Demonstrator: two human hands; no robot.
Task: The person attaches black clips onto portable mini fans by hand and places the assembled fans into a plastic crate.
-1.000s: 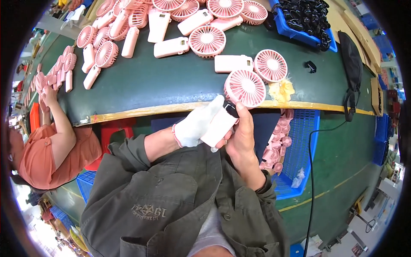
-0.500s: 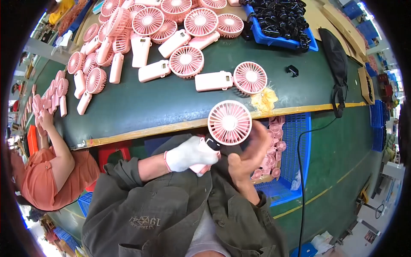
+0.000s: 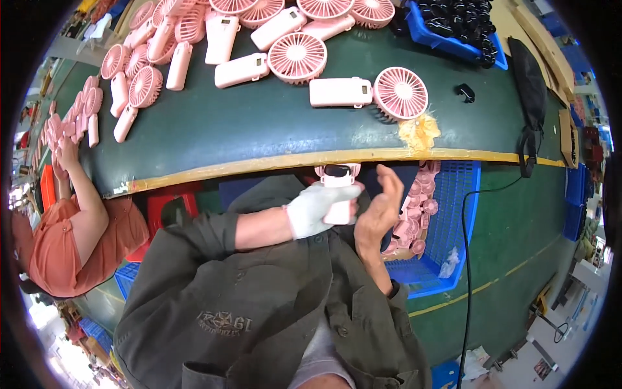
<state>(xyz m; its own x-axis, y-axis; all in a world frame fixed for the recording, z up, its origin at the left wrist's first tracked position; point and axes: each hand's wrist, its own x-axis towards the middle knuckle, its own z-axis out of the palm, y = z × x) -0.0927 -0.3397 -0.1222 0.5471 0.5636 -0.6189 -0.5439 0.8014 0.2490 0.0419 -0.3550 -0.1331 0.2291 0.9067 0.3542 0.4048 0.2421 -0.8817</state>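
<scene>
In a white glove, my left hand (image 3: 311, 211) grips the handle of a pink handheld fan (image 3: 338, 212) in front of my jacket, below the table edge. A black piece (image 3: 337, 171) shows at the fan's neck; most of its round head is out of sight. Bare and raised, my right hand (image 3: 379, 211) is just right of the handle, with its fingers stretched out. On the table beyond, another pink fan (image 3: 401, 94) lies on its side, and a small black clip-like part (image 3: 464, 93) lies to its right.
Many pink fans (image 3: 297, 57) cover the far left of the table (image 3: 253, 126). A blue bin (image 3: 453, 45) of black parts stands at the far right, near a black pouch (image 3: 528, 87). Below the edge is a blue crate (image 3: 470, 214) holding fans. A co-worker (image 3: 84, 227) sits left.
The fan in my left hand has tipped, so its round grille no longer faces up and the handle stands out. My right hand stays open beside it. My view has shifted slightly.
</scene>
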